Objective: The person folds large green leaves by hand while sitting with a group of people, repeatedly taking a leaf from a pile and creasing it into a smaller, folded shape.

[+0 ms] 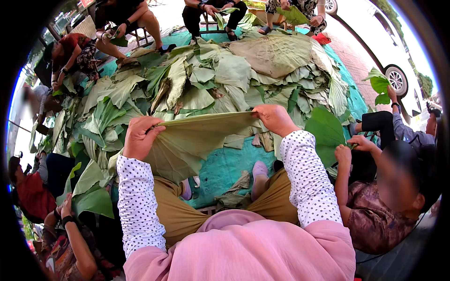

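Observation:
A large pale green lotus leaf [190, 144] hangs between my two hands, its upper edge stretched nearly straight. My left hand [142, 137] pinches the left end of that edge between thumb and fingers. At the opposite end, my right hand [276, 119] grips the leaf's corner, higher in the view. The leaf's veined lower part drapes over my left knee. Beyond it lies a broad heap of flattened lotus leaves [225, 73], some pale and dry, others darker green.
A teal tarp [225, 168] lies under the heap and around my feet, with crumpled leaves [233, 193] near them. Several people sit around the heap holding leaves; a person at right [383, 217] sits close to my right arm. A white car [372, 35] stands beyond.

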{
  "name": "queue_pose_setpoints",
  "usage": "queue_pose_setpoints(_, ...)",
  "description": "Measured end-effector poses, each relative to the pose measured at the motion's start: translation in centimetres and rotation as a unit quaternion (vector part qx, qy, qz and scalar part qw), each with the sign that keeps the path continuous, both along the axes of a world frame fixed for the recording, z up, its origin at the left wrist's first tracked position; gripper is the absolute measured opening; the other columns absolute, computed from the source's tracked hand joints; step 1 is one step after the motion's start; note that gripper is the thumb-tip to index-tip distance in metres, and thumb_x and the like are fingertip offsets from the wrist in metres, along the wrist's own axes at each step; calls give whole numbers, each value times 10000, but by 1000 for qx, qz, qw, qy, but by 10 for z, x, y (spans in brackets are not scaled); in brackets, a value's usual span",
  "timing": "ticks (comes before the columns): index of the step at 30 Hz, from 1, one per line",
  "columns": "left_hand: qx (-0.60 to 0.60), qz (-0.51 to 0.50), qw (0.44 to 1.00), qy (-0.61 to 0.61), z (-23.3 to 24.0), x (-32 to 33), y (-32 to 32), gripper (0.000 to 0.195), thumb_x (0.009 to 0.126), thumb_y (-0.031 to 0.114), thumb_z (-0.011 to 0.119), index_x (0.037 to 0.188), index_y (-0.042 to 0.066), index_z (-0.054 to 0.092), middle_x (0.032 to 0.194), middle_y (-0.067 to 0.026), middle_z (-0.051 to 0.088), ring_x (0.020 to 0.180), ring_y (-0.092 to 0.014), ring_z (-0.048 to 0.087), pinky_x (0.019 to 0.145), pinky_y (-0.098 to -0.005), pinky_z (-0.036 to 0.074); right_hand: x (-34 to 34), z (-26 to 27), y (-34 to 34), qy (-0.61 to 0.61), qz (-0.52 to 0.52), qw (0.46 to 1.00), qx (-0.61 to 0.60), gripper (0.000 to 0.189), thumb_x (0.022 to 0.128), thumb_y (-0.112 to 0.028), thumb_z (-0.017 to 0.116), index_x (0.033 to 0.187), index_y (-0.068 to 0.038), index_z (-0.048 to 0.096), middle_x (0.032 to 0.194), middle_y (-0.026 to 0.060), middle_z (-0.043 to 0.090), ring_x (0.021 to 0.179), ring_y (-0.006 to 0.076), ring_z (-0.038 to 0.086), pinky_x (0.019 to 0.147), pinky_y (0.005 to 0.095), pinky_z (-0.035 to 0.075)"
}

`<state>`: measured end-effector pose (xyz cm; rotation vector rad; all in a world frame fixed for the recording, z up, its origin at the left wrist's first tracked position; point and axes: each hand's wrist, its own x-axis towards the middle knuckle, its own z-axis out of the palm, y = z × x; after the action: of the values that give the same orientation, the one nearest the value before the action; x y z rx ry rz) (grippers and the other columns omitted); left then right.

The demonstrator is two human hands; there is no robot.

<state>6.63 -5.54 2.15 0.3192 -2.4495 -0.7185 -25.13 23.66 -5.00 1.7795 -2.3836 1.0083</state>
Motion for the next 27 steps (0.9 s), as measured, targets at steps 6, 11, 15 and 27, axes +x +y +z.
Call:
queue_pose_setpoints(6,80,33,996,25,12,15,-22,142,856,71,749,989,34,713,904,-74,699,832,-206,624,771,-318,489,-38,25,27,9,-242,967,79,218,924,-245,588,1025,-105,722,961,132,724,905,346,675,787,436,529)
queue_pose_setpoints(11,-83,-41,994,49,5,-23,19,118,807,177,754,864,77,729,803,-59,696,757,-274,649,743,-385,453,55,60,-46,64,46,994,-71,540,836,-249,767,1312,-61,596,1330,175,603,1269,387,527,1049,404,441)
queue_pose_setpoints(15,-129,-124,983,-30,3,-71,63,147,834,244,731,937,141,707,809,-17,656,818,-255,636,745,-402,439,106,66,-68,-99,121,986,59,512,828,-133,752,1313,-72,599,1226,186,651,1162,380,598,950,414,492)
queue_pose_setpoints(27,-37,-90,987,-127,-16,-44,41,168,824,249,724,878,94,685,865,-70,656,903,-333,612,758,-440,501,90,62,-64,-211,121,970,-24,379,846,-39,705,1220,-72,660,1082,181,704,965,329,688,834,363,541)
